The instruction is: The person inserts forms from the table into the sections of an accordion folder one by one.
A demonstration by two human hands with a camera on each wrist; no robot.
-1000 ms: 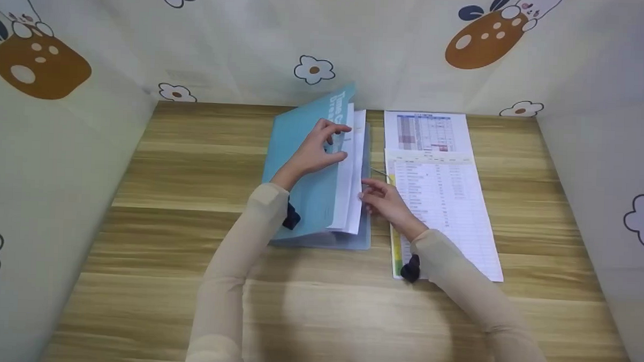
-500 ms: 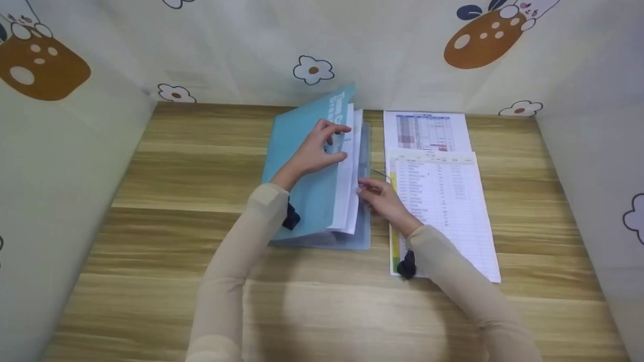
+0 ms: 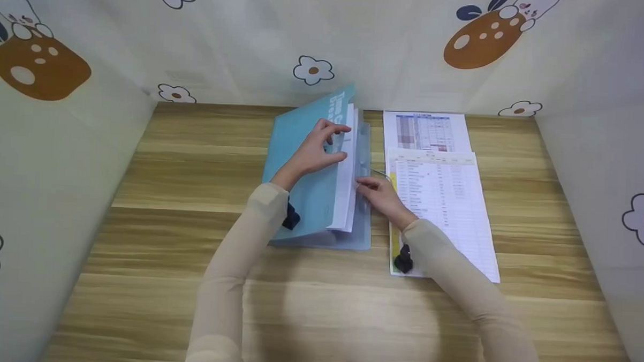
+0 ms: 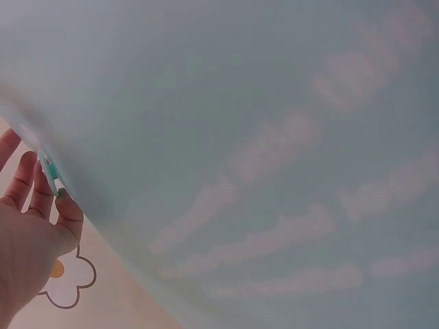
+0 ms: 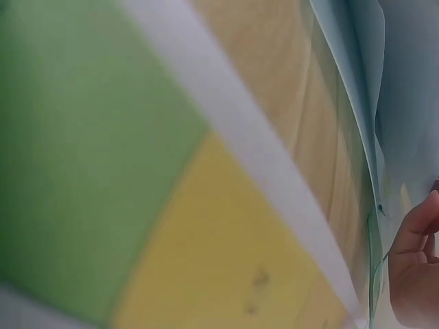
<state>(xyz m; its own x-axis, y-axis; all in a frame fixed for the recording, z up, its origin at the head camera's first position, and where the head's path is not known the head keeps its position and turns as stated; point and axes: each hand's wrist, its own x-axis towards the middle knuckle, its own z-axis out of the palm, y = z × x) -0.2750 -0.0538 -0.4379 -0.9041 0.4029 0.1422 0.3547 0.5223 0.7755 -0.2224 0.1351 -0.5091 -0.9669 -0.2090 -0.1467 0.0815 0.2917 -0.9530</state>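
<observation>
A blue plastic file folder lies on the table with its lettered cover raised at an angle. My left hand grips the cover's free edge; the left wrist view has the fingers and thumb around that edge, beside a small teal snap button. White paper sheets stand tilted inside, between the cover and the folder's translucent back. At the sheets' right edge, my right hand pinches the paper with thumb and forefinger. Most of the sheets are hidden under the cover.
To the folder's right lie printed table sheets, overlapping another printed page behind them. A yellow and green strip shows along their left side. A patterned fabric wall borders the table at the back.
The right hand has moved a little left, and the white sheets' edge has shifted left with it, farther under the cover. The left hand and cover have stayed still.
</observation>
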